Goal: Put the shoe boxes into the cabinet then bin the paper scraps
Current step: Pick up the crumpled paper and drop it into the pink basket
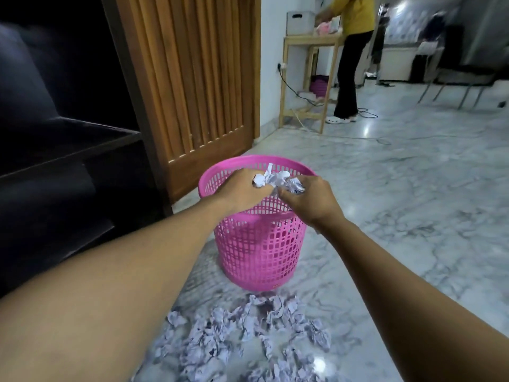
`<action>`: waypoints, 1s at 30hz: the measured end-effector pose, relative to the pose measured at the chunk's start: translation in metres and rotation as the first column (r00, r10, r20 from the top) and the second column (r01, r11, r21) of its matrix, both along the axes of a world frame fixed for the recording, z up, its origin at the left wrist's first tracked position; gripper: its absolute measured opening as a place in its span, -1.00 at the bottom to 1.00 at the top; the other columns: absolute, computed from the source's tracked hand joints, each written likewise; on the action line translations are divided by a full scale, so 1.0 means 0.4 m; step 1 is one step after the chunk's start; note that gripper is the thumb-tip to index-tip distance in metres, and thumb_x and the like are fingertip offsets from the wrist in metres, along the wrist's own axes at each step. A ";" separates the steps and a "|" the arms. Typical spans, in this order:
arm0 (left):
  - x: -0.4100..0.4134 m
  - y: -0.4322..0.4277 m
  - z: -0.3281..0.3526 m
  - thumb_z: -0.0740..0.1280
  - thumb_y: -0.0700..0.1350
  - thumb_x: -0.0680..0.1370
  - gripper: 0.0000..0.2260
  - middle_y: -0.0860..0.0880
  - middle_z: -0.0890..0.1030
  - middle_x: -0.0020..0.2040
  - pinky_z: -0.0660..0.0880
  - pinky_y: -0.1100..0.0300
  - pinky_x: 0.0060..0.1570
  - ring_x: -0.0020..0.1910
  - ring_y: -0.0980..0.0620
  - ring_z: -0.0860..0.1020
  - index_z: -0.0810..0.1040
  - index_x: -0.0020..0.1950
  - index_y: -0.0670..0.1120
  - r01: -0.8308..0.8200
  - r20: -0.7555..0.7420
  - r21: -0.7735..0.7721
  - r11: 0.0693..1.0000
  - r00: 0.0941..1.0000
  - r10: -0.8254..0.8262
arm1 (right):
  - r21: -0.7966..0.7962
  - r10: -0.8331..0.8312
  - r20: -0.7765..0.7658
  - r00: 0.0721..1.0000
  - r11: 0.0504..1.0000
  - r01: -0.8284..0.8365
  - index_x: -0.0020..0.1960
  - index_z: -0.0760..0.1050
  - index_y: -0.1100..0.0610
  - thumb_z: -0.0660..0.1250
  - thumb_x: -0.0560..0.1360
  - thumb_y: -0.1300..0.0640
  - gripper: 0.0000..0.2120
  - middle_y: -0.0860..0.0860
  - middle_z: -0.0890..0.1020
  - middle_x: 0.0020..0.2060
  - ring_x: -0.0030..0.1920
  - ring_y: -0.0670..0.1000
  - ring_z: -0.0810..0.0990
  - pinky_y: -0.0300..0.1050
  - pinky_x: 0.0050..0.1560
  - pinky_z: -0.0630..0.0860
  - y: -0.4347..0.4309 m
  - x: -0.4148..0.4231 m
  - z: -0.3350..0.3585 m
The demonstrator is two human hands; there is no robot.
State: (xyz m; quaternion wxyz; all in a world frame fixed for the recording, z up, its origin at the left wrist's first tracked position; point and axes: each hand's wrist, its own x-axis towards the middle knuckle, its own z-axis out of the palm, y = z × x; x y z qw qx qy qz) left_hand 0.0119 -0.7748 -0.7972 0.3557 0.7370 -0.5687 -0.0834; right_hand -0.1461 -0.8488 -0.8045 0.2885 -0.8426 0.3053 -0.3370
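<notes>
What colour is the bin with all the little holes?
The bin is bright pink, seen clearly in the head view.

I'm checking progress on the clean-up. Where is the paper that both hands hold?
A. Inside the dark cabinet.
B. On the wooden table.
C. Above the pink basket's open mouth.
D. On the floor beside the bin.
C: the left hand and right hand grip crumpled paper just above the rim of the pink basket, while other scraps lie on the floor.
</notes>
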 end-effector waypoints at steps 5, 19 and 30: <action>0.080 -0.074 -0.071 0.33 -0.09 0.51 -0.80 -0.01 0.56 -0.35 0.39 0.13 -0.32 -0.33 0.01 0.52 0.48 -0.33 -0.02 0.059 -0.070 0.185 0.981 0.996 -0.047 | -0.069 -0.111 -0.171 0.979 0.992 0.101 -0.44 0.32 0.01 0.41 0.50 0.07 -0.60 -0.12 0.43 -0.50 -0.47 -0.16 0.40 -0.22 -0.44 0.24 -0.056 0.074 -0.015; 0.133 0.047 -0.099 0.20 0.32 0.52 -0.54 0.01 0.48 -0.39 0.45 0.06 -0.18 -0.33 -0.05 0.49 0.45 -0.38 0.00 0.024 0.151 0.374 0.927 0.985 -0.087 | -0.006 -0.099 -0.476 0.874 0.994 0.109 0.33 0.48 0.07 0.35 0.53 -0.09 -0.57 0.13 0.64 0.15 0.11 0.15 0.62 -0.02 0.04 0.53 -0.076 0.231 -0.060; 0.013 0.129 -0.146 0.23 0.17 0.58 -0.66 -0.04 0.48 0.23 0.25 -0.15 0.39 0.31 -0.09 0.38 0.55 0.23 0.01 -0.176 0.194 0.144 0.974 0.970 0.146 | -0.238 -0.223 -0.239 0.945 0.957 0.166 0.30 0.55 0.05 0.33 0.54 -0.04 -0.63 0.06 0.60 0.24 0.17 0.10 0.60 0.03 0.24 0.48 0.085 0.012 -0.121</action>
